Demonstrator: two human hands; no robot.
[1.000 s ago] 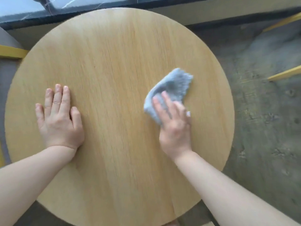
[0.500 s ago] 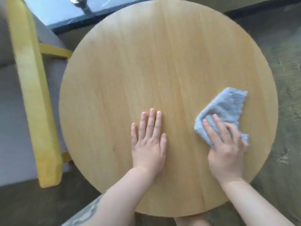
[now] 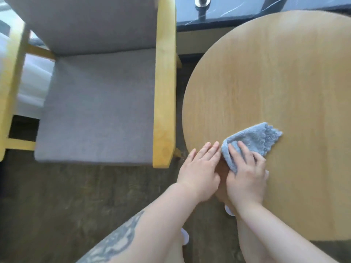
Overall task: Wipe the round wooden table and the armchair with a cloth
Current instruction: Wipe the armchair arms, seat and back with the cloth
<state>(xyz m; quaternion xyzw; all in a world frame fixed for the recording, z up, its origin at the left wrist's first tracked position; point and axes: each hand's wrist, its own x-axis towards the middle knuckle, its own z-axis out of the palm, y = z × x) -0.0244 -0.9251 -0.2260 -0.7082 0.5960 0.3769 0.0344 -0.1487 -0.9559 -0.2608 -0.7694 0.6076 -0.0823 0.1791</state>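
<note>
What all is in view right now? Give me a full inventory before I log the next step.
round table: one, light wood, right half of the view, its right part cut off by the frame.
cloth: one, grey-blue, folded, on the table near its left edge.
armchair: one, grey cushions with a yellow wooden frame, left of the table, apart from it.
ledge: one, dark with pale veins, behind the table and the chair.
metal post: one, shiny, standing on the ledge, cut off at the top.
floor: dark, under the chair and the table.
left hand: one, fingers straight, fingertips at the table's edge beside the cloth.
right hand: one, fingers straight, pressing on the cloth.
</note>
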